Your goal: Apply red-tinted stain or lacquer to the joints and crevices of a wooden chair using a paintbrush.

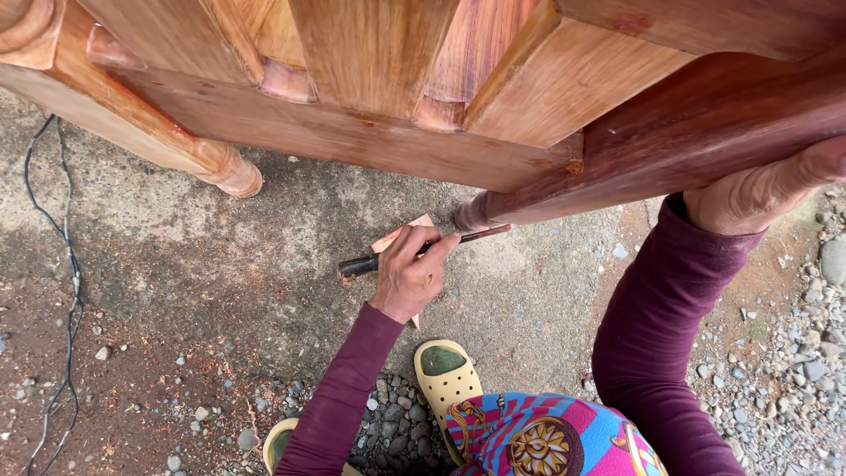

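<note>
While the wooden furniture piece (458,97) fills the whole top of the view, reddish-brown and glossy, its turned legs come down to the concrete floor (220,256) at the left and at the middle. Below it, the floor is grey and stained, with reddish dust and gravel (793,353) scattered along the right and bottom edges. Right arm in a maroon sleeve (652,344) goes up to the frame, and the right hand (767,189) is pressed against the underside of the dark rail, fingers wrapped up out of sight, so how they lie I cannot tell. Left hand (410,273) is low, just above the floor, fingers pinched together around a thin brush (423,249) held like a pen. The brush lies nearly level, dark end to the left, tip pointing right and reaching the foot of the middle leg. Under the hand, a tan scrap of paper (397,236) lies on the concrete. A cream sandal (448,375) is near the bottom, and a thin black cable (66,291) snakes along the left.
</note>
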